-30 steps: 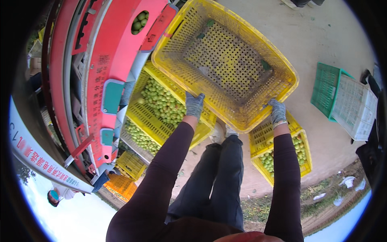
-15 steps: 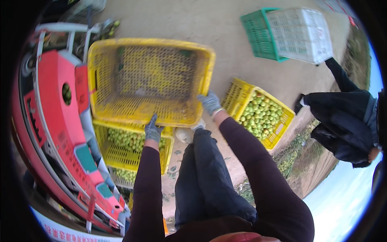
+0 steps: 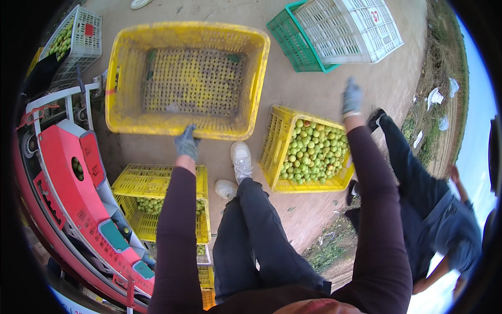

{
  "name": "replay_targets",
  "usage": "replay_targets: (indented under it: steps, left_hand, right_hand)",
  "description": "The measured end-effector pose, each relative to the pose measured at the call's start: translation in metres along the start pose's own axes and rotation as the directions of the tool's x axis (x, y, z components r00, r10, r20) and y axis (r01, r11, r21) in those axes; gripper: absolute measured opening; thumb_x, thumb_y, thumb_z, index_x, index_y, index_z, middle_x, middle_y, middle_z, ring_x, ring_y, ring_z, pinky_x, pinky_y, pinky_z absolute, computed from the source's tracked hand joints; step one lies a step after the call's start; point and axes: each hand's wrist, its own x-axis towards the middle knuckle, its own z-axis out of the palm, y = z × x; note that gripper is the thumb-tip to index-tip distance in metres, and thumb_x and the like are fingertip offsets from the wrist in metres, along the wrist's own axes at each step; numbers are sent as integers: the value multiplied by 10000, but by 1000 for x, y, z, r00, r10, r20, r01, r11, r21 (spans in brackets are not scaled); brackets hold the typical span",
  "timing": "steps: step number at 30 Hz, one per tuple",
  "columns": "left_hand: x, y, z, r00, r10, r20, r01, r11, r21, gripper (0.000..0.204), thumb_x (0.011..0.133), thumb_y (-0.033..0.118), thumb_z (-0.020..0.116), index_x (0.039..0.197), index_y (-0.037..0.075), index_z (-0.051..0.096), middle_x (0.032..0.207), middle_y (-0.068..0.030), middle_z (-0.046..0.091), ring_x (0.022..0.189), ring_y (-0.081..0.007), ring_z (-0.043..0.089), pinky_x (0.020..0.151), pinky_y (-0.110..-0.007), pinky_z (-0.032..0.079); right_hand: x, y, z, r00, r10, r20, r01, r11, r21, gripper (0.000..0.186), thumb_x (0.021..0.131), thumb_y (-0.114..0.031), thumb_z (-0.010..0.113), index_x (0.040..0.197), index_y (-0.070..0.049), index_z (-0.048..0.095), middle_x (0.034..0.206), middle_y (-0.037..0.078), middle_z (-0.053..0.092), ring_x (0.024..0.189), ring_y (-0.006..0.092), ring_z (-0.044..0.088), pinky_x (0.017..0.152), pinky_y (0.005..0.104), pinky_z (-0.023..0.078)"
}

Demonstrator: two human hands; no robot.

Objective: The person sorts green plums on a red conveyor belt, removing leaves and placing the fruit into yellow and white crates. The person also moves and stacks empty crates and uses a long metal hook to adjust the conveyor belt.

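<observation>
My gloved left hand [image 3: 187, 142] grips the near rim of a yellow crate [image 3: 189, 81], its fingers on the edge. Inside, the crate holds only a few leaves and dirt on its perforated bottom. My gloved right hand [image 3: 352, 98] is off the crate, reached out to the right with fingers stretched and slightly blurred, nothing in it. Just below and left of that hand sits a second yellow crate [image 3: 273, 144], full of small green fruit [image 3: 316, 149], some tinged red. Beyond it stand a green crate [image 3: 295, 44] and a white crate [image 3: 374, 31], one against the other.
A red machine [image 3: 68, 178] with a metal frame runs along the left. Stacked yellow crates [image 3: 144, 175] with fruit stand beside it. A white-grey crate [image 3: 86, 44] of fruit is at far left. Another person [image 3: 423, 193] in dark clothes is close on the right.
My right hand has let go of the yellow crate's corner and swung right. My left hand stays on its rim. The other person has come nearer and no longer touches the white crate.
</observation>
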Motion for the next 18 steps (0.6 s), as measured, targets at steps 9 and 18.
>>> replay_targets:
  steps: [9, 18]
  left_hand:
    - [20, 50, 127, 940, 149, 305, -253, 908, 334, 403, 864, 192, 723, 1184, 60, 518, 998, -150, 650, 856, -262, 673, 703, -413, 621]
    - [-28, 35, 211, 897, 300, 326, -427, 390, 816, 1062, 895, 455, 595, 1481, -52, -130, 1336, -308, 504, 1204, -369, 554, 1045, -380, 416]
  right_hand:
    - [125, -69, -28, 971, 195, 135, -237, 752, 615, 465, 968, -363, 542, 1357, -111, 508, 1354, 116, 558, 1237, 335, 519, 1052, 520, 414]
    - [104, -124, -326, 978, -137, 156, 77, 937, 341, 436, 1029, -180, 348, 1370, 90, 361, 1284, 255, 517, 1195, 355, 538, 982, 374, 505]
